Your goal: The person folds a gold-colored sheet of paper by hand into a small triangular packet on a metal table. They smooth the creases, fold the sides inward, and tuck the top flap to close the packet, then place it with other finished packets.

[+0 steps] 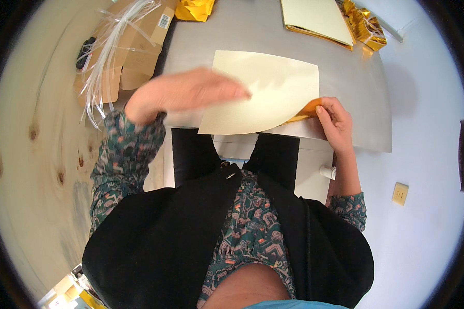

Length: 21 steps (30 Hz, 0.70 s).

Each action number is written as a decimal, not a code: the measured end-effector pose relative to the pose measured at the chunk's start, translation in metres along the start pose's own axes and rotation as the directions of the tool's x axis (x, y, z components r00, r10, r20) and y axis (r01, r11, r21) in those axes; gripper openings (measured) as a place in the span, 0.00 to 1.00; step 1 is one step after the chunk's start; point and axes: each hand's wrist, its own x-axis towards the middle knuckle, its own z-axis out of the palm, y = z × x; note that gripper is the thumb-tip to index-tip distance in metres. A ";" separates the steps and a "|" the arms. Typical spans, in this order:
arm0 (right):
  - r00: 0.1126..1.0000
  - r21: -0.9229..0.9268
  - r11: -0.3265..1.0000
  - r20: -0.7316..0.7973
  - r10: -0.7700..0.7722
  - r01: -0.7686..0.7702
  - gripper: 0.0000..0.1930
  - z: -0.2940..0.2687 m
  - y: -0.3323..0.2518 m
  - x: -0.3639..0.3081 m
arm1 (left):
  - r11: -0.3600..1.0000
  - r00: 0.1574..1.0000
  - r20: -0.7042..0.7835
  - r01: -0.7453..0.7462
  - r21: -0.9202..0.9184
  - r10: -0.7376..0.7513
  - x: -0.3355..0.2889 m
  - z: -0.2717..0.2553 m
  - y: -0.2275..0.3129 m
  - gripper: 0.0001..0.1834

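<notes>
My left hand (183,92), flat and open, presses the pale cream sheet (265,90) at frame centre. My right hand (336,123) pinches the sheet's lower right corner, lifting its gold underside off the grey table (345,82). A stack of cream sheets (317,18) sits at the top.

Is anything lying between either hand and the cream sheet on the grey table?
Nothing visible. The left hand lies flat over the cream sheet, blurred, and the right hand pinches its lower right corner, lifting it so the gold underside shows.
</notes>
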 end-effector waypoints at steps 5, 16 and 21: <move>0.995 0.020 0.995 0.002 0.101 -0.101 0.06 0.002 0.002 -0.001 | 0.906 0.917 -0.387 0.080 0.415 0.096 0.107 0.010 -0.018 0.30; 0.996 0.063 0.994 -0.027 0.087 -0.086 0.06 0.005 0.010 -0.007 | 0.913 0.963 -0.271 0.112 0.391 -0.002 0.155 0.015 -0.050 0.31; 0.996 0.138 0.987 -0.014 0.088 -0.085 0.06 0.004 0.005 -0.005 | 0.922 0.967 -0.254 0.105 0.374 -0.007 0.149 0.016 -0.039 0.23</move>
